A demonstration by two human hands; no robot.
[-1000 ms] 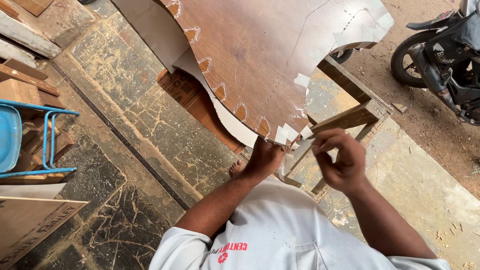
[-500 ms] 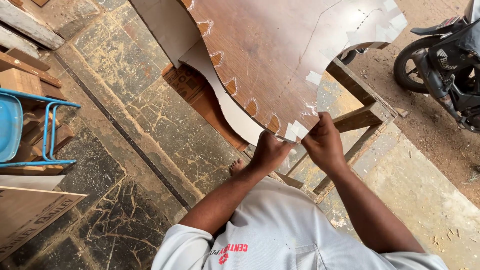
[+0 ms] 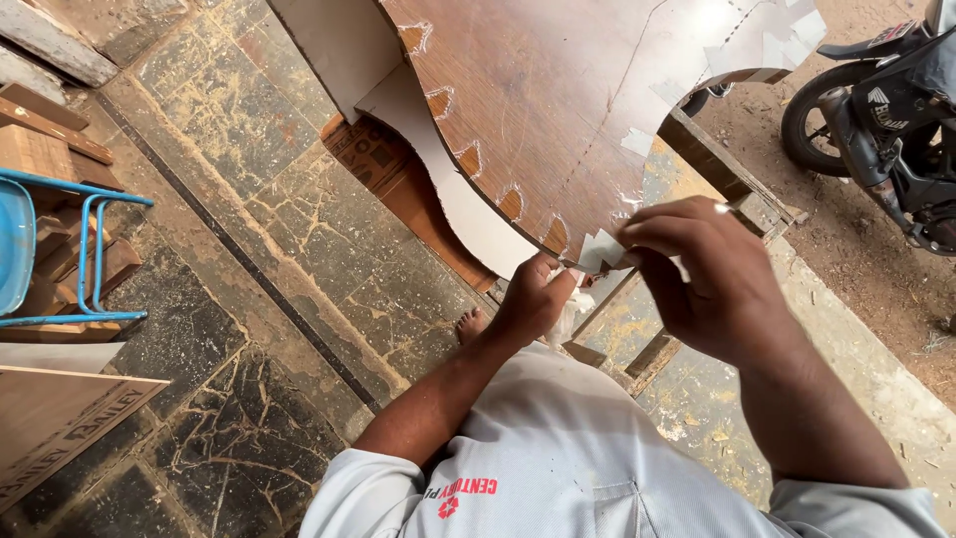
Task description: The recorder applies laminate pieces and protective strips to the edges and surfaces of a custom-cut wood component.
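Cracked stone floor [image 3: 249,229] and a parked motorbike [image 3: 886,110] surround a curved brown board [image 3: 558,100] lying on a wooden frame. Its wavy edge carries pale tabs. The left hand [image 3: 533,299] grips under that edge; right hand [image 3: 712,279] fingers pinch a pale strip [image 3: 600,251], apparently peeling, which needs a steady pull.
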